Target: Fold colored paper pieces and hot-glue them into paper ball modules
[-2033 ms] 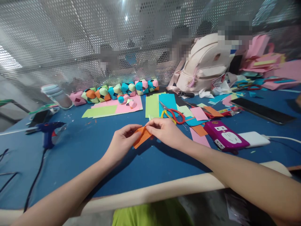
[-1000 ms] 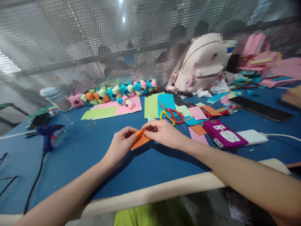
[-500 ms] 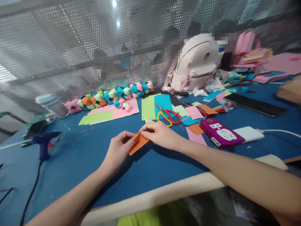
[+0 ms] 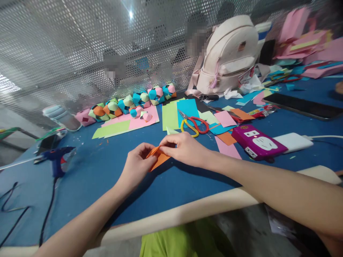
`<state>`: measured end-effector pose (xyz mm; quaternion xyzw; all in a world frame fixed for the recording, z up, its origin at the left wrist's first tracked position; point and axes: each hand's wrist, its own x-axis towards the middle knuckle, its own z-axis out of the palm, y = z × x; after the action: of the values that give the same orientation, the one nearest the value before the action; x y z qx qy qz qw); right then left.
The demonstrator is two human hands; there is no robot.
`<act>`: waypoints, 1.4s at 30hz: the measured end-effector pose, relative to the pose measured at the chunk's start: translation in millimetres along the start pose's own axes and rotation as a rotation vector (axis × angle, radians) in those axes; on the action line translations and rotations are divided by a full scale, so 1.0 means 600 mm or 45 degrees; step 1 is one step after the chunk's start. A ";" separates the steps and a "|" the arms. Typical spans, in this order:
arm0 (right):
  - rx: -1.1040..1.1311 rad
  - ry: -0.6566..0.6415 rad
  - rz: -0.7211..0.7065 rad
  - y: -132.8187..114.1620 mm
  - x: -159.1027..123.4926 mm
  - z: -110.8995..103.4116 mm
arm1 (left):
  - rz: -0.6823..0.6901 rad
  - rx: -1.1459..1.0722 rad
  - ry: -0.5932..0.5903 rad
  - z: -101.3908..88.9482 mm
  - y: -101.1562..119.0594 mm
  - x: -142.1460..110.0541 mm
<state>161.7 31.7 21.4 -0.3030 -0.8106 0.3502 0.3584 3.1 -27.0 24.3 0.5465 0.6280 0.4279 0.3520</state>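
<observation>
Above the table (image 4: 93, 171), in from its near edge, the left hand (image 4: 136, 162) and right hand (image 4: 184, 149) are pinching folded orange paper (image 4: 161, 160) between their fingers (image 4: 168, 140). Probably light and easily creased, it is likely favouring gentle holds along its folds. Paper balls (image 4: 128, 101) are lining the far edge.

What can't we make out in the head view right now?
- Orange paper, head view: folds partly hidden by the left hand and right hand.
- White block, head view: one end hidden by the purple power strip.
- Backpack badge, head view: too small to read.
- Brown shape, head view: blurred, cut off by the right edge.
</observation>
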 end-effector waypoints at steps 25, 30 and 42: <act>0.208 -0.047 0.105 0.009 0.002 0.009 | 0.003 0.045 0.009 0.006 -0.007 -0.001; 0.305 -0.046 0.053 0.019 0.002 0.014 | -0.063 -0.118 -0.026 0.003 -0.009 0.004; 0.126 -0.053 -0.021 0.013 -0.003 0.005 | -0.214 -0.364 -0.264 -0.013 -0.001 0.011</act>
<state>162.1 33.4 13.1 -0.2708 -0.8020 0.3931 0.3590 -5.4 -21.6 26.9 0.4775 0.5646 0.4232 0.5235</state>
